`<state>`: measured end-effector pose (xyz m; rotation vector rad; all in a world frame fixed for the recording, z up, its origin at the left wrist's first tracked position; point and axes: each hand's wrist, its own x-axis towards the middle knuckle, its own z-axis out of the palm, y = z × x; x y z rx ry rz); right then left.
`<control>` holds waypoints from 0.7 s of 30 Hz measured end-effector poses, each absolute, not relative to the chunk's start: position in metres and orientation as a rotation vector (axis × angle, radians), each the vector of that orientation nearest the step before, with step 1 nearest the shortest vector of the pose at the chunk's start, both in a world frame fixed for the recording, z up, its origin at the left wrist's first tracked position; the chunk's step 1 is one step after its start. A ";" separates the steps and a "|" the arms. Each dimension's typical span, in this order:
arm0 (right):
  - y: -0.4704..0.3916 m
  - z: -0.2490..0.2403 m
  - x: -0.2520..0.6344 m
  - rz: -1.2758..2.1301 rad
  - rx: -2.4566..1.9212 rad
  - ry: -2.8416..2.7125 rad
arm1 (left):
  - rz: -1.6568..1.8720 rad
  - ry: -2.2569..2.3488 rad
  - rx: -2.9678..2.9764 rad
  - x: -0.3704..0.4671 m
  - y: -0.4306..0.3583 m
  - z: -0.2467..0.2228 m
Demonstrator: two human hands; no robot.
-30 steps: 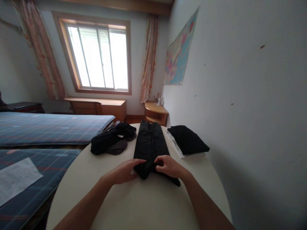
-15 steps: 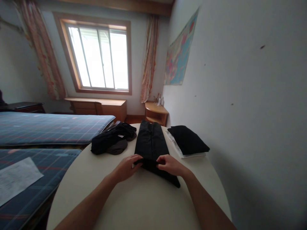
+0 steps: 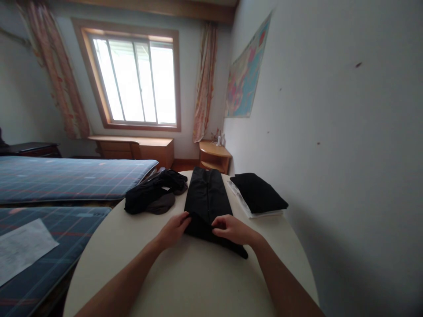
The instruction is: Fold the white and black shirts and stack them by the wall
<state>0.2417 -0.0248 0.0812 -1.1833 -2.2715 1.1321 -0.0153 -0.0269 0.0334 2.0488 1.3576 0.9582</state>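
Note:
A pair of black trousers point(image 3: 209, 193), folded into a long strip, lies on the round white table point(image 3: 198, 281). Its near end is partly turned up, and a pointed corner sticks out to the right. My left hand point(image 3: 173, 229) pinches the cloth at the left edge of this near end. My right hand point(image 3: 233, 229) has its fingers curled and closed on the turned-up edge, right of the middle.
Left of the strip is a heap of dark clothing point(image 3: 145, 193). A folded black garment point(image 3: 259, 193) rests on white cloth or plastic to the right. Beds with plaid mattresses point(image 3: 82, 176) stand left, one bearing a paper sheet point(image 3: 26, 246). The wall point(image 3: 350, 198) rises on the right.
The raised near edge of the trousers has dropped and spread toward the left. My left hand has shifted slightly left; my right hand has slid a little left and down.

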 end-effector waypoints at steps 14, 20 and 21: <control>-0.028 0.091 0.266 1.300 -1.317 -2.384 | 1.005 1.408 1.890 -0.011 -0.025 0.031; -0.036 0.098 0.270 1.029 -1.584 -2.604 | 1.020 1.353 1.857 -0.011 -0.025 0.032; -0.037 0.099 0.271 1.020 -1.553 -2.616 | 1.022 1.349 1.850 -0.012 -0.025 0.032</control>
